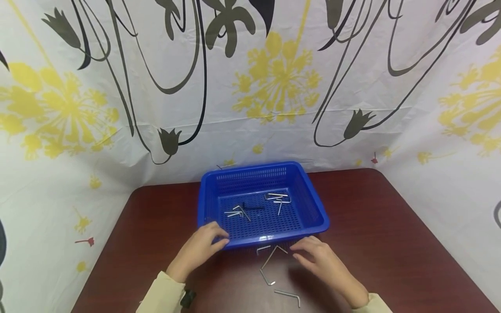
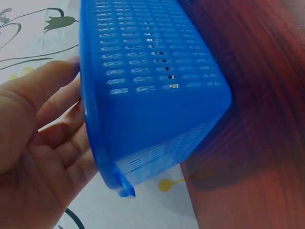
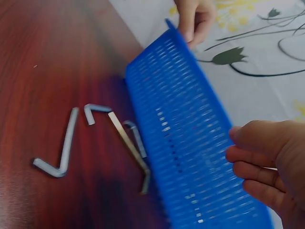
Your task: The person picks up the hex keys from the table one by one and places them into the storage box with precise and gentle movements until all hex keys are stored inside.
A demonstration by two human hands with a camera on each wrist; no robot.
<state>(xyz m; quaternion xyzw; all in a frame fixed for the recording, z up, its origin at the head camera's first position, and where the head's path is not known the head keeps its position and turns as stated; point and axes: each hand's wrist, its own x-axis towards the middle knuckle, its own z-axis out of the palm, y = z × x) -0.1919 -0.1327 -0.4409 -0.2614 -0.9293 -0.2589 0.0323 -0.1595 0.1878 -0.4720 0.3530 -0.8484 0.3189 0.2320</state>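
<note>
My left hand [image 1: 201, 248] is at the near left corner of a blue plastic basket [image 1: 263, 239], its fingers loosely bent above the rim. In the left wrist view, its thumb and fingers [image 2: 64, 138] show just past the rim. Beside the near right part of the basket, my right hand [image 1: 321, 261] hovers with relaxed fingers and nothing between them. Between the hands, several L-shaped hex keys lie on the table, including a thick silver one [image 3: 69, 138] nearest me and a brassy one [image 3: 127, 139] close to the basket wall.
Inside the basket lie more hex keys: a silver group [image 1: 235, 213] at left, another group [image 1: 278, 198] at right, and a black one [image 1: 254, 208] between them. The dark red table [image 1: 364, 217] meets a patterned cloth [image 1: 250, 100] behind. A small dark object [image 1: 188, 298] is by the left sleeve.
</note>
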